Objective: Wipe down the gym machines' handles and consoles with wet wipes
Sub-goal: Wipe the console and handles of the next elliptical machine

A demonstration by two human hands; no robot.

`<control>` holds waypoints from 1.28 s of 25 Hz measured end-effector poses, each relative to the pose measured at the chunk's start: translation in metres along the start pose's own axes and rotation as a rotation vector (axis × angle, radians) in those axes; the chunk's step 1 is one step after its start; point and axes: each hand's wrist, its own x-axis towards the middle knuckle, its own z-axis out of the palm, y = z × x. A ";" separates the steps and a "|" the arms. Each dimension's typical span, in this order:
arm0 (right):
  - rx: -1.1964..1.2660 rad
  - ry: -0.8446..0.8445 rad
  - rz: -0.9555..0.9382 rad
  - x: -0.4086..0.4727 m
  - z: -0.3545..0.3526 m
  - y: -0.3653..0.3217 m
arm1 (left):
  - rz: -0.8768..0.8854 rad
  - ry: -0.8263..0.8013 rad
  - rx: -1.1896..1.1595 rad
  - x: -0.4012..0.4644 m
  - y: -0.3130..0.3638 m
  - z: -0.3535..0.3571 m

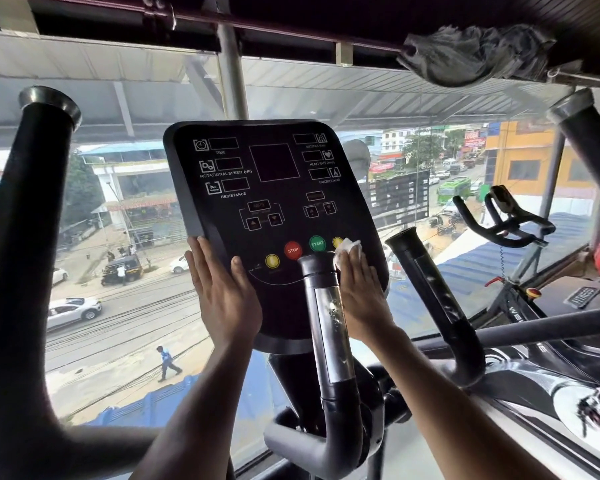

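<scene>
Gym window; console (pixel 274 202), wet wipe (pixel 349 249)

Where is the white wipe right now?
In the head view, the white wipe is under the right hand, pressed on the console's lower right, partly over a yellow button beside the green START button.

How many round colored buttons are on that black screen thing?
4, in a row low on the console: yellow button, red STOP, green START, and another yellow partly under the wipe.
</scene>
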 end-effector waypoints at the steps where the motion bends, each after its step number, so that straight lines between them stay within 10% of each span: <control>1: -0.009 0.007 0.030 0.002 0.003 0.004 | -0.001 0.000 -0.004 0.001 0.000 0.000; 7: 0.053 0.063 0.088 0.072 -0.003 0.011 | -0.001 0.001 -0.003 0.001 0.000 0.000; 14: 0.048 0.246 -0.274 0.046 0.032 -0.004 | 0.011 0.000 0.001 0.001 -0.002 0.001; 22: -0.037 0.111 -0.113 0.066 0.009 0.004 | 0.090 -0.087 0.060 0.005 -0.008 -0.003; 30: -0.084 0.142 -0.496 0.017 0.024 0.000 | 0.141 -0.114 0.070 0.006 -0.014 -0.008; 32: 0.048 0.145 -0.342 0.011 0.009 -0.005 | 0.125 -0.111 0.030 0.006 -0.015 -0.008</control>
